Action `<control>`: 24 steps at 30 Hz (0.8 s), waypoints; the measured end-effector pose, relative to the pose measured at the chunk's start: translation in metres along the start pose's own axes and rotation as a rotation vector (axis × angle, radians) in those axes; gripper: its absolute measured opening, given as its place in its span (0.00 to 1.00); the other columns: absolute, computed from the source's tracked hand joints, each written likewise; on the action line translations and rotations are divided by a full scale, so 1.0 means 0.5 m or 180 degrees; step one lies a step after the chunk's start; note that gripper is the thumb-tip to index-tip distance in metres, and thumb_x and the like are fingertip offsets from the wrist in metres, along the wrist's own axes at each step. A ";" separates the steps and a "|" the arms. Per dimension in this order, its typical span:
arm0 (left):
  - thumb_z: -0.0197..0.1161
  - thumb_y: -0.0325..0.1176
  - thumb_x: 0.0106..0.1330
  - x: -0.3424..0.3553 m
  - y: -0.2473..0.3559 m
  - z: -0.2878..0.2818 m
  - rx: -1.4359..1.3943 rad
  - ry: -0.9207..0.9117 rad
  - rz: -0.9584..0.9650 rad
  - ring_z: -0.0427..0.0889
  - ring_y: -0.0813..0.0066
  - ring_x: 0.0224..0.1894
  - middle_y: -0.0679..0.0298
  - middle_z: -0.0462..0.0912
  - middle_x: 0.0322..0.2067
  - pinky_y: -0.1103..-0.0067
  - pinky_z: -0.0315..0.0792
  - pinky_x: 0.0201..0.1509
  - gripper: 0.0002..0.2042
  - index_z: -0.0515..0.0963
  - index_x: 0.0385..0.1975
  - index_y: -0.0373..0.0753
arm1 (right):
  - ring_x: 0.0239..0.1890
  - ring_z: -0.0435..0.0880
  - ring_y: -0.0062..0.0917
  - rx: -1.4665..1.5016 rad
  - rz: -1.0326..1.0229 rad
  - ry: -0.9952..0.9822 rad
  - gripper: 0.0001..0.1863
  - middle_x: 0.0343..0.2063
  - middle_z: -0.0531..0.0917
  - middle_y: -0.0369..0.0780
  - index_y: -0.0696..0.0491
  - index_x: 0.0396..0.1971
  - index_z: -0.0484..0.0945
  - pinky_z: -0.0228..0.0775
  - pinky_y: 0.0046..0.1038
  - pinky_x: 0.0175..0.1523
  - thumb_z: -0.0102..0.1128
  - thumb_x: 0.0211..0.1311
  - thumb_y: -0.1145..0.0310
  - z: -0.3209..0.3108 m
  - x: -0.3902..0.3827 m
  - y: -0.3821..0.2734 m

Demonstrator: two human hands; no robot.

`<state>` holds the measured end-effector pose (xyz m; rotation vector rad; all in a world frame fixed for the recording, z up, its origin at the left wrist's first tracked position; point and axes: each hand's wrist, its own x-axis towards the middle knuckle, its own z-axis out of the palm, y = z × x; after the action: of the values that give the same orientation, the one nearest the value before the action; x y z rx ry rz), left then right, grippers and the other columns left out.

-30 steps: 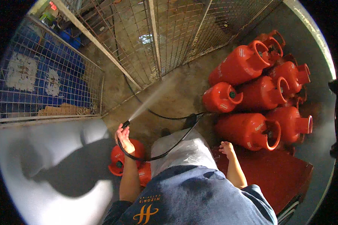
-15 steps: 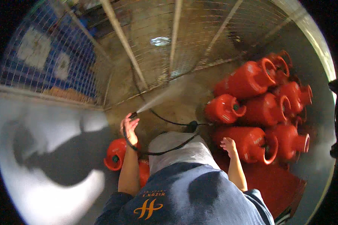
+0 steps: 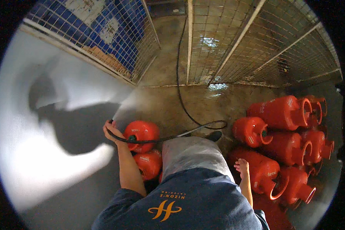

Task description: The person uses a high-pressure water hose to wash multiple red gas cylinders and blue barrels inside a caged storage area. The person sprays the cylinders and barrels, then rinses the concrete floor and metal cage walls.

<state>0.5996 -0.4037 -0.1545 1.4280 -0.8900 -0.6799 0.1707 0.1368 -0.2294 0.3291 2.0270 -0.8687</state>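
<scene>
My left hand (image 3: 113,131) grips the end of a black hose (image 3: 184,103), beside the grey wall (image 3: 53,180); white spray fans from it up and to the right. The hose loops across my body and runs back along the floor. Just right of that hand, red gas cylinders (image 3: 142,130) stand stacked or grouped. My right hand (image 3: 241,166) is open with loosely bent fingers, holding nothing, in front of a pile of red cylinders lying on their sides (image 3: 274,111). A clear plastic covering (image 3: 191,153) is over my lower body, with a dark shoe showing beyond it.
Wire-mesh panels with pale posts (image 3: 241,34) line the far side. Blue drums or containers (image 3: 122,34) and brown cardboard are behind the left mesh. The wet concrete floor (image 3: 165,107) lies between the piles; a grey wall rises at the right edge.
The view has turned leftward. My left hand has moved left and slightly down with the hose, and the spray now falls nearer the left wall. My right hand stays low and open.
</scene>
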 end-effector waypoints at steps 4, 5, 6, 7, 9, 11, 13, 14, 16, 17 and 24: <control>0.50 0.37 0.71 0.023 -0.011 -0.045 0.0111 0.0225 -0.0076 0.82 0.66 0.40 0.57 0.79 0.39 0.75 0.75 0.46 0.15 0.76 0.45 0.31 | 0.30 0.84 0.23 -0.0001 -0.0152 -0.0170 0.19 0.35 0.84 0.39 0.54 0.52 0.74 0.71 0.28 0.34 0.52 0.69 0.57 0.016 0.015 -0.027; 0.50 0.37 0.71 0.024 -0.015 -0.051 0.0058 0.0247 -0.0151 0.82 0.66 0.42 0.57 0.79 0.40 0.75 0.75 0.47 0.15 0.76 0.45 0.31 | 0.30 0.84 0.24 0.0012 -0.0184 -0.0201 0.19 0.36 0.84 0.39 0.54 0.52 0.74 0.71 0.28 0.35 0.52 0.69 0.57 0.020 0.017 -0.033; 0.49 0.38 0.71 0.023 -0.020 -0.056 0.0004 0.0169 -0.0195 0.82 0.66 0.42 0.57 0.79 0.40 0.75 0.74 0.47 0.16 0.75 0.45 0.31 | 0.31 0.84 0.24 0.0031 -0.0215 -0.0229 0.19 0.36 0.84 0.39 0.54 0.52 0.74 0.71 0.29 0.35 0.52 0.69 0.57 0.023 0.019 -0.038; 0.49 0.38 0.71 0.021 -0.023 -0.059 -0.0075 0.0128 -0.0298 0.82 0.65 0.42 0.57 0.79 0.40 0.74 0.74 0.48 0.16 0.75 0.45 0.31 | 0.30 0.84 0.24 0.0087 -0.0277 -0.0273 0.20 0.36 0.84 0.39 0.54 0.52 0.74 0.71 0.29 0.34 0.53 0.68 0.57 0.026 0.019 -0.043; 0.49 0.40 0.70 0.016 -0.026 -0.060 -0.0144 0.0098 -0.0449 0.83 0.65 0.42 0.57 0.80 0.40 0.74 0.73 0.50 0.17 0.75 0.46 0.31 | 0.28 0.84 0.25 0.0126 -0.0375 -0.0283 0.20 0.37 0.84 0.39 0.55 0.52 0.73 0.71 0.29 0.33 0.54 0.67 0.57 0.030 0.017 -0.051; 0.49 0.41 0.70 0.010 -0.024 -0.058 -0.0126 0.0165 -0.0624 0.83 0.64 0.41 0.56 0.80 0.41 0.73 0.71 0.53 0.18 0.74 0.46 0.32 | 0.29 0.85 0.25 0.0119 -0.0386 -0.0291 0.18 0.36 0.83 0.38 0.53 0.50 0.74 0.72 0.29 0.34 0.53 0.68 0.56 0.031 0.013 -0.056; 0.49 0.41 0.69 0.005 -0.015 -0.056 -0.0273 0.0185 -0.0698 0.84 0.64 0.41 0.56 0.80 0.42 0.73 0.71 0.54 0.18 0.74 0.47 0.32 | 0.28 0.85 0.25 0.0118 -0.0399 -0.0265 0.18 0.36 0.83 0.39 0.53 0.49 0.74 0.72 0.28 0.34 0.54 0.68 0.56 0.029 0.006 -0.058; 0.48 0.41 0.69 0.003 -0.011 -0.056 -0.0344 0.0200 -0.0691 0.84 0.64 0.41 0.56 0.80 0.42 0.72 0.71 0.54 0.18 0.73 0.47 0.32 | 0.27 0.85 0.26 0.0162 -0.0411 -0.0254 0.19 0.36 0.83 0.39 0.54 0.50 0.74 0.72 0.28 0.33 0.55 0.67 0.56 0.028 0.003 -0.057; 0.49 0.40 0.69 0.001 -0.002 -0.059 -0.0684 0.0060 -0.0898 0.83 0.64 0.43 0.55 0.80 0.43 0.72 0.71 0.53 0.17 0.73 0.47 0.32 | 0.25 0.85 0.27 0.0165 -0.0334 -0.0238 0.19 0.34 0.83 0.40 0.56 0.49 0.74 0.72 0.28 0.29 0.55 0.67 0.58 0.028 -0.003 -0.054; 0.49 0.39 0.68 0.000 0.001 -0.061 -0.0868 -0.0048 -0.0863 0.83 0.63 0.44 0.55 0.80 0.43 0.72 0.71 0.53 0.17 0.73 0.47 0.33 | 0.25 0.85 0.27 0.0193 -0.0295 -0.0278 0.19 0.34 0.83 0.40 0.56 0.49 0.74 0.72 0.27 0.28 0.55 0.67 0.58 0.028 -0.005 -0.051; 0.51 0.40 0.68 0.014 0.009 -0.079 -0.0906 0.0070 -0.0800 0.83 0.63 0.45 0.54 0.80 0.43 0.70 0.71 0.52 0.17 0.72 0.47 0.33 | 0.21 0.84 0.28 0.0149 -0.0213 -0.0262 0.17 0.33 0.83 0.42 0.56 0.47 0.74 0.72 0.25 0.22 0.55 0.68 0.59 0.037 -0.014 -0.044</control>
<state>0.6359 -0.3884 -0.1467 1.2972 -0.5737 -0.9385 0.1749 0.1088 -0.2206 0.2486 1.9535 -0.9569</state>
